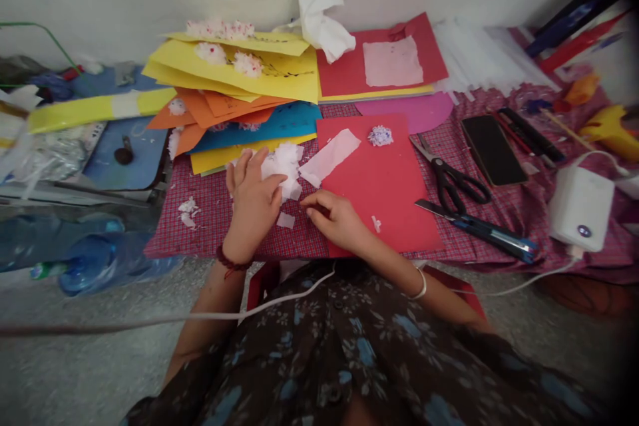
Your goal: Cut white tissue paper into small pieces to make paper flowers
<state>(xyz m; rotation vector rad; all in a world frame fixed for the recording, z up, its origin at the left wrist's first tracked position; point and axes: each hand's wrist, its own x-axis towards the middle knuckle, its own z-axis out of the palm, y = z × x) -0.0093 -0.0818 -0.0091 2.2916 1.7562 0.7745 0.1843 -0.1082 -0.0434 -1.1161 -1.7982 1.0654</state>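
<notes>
My left hand lies with fingers spread on a loose pile of white tissue paper pieces. A small white paper square rests on the checked cloth between my hands. My right hand is at the left edge of a red paper sheet, its fingers curled and the thumb and forefinger tips close together; whatever they pinch is too small to make out. A white paper strip overlaps that sheet's left side. Farther back on the sheet sits a crumpled white-and-purple paper flower, with a paper scrap near the front.
To the right are black scissors, a utility knife with its blade out, a phone and a white power bank. Yellow cards with paper flowers are stacked behind. A white cable crosses before my body.
</notes>
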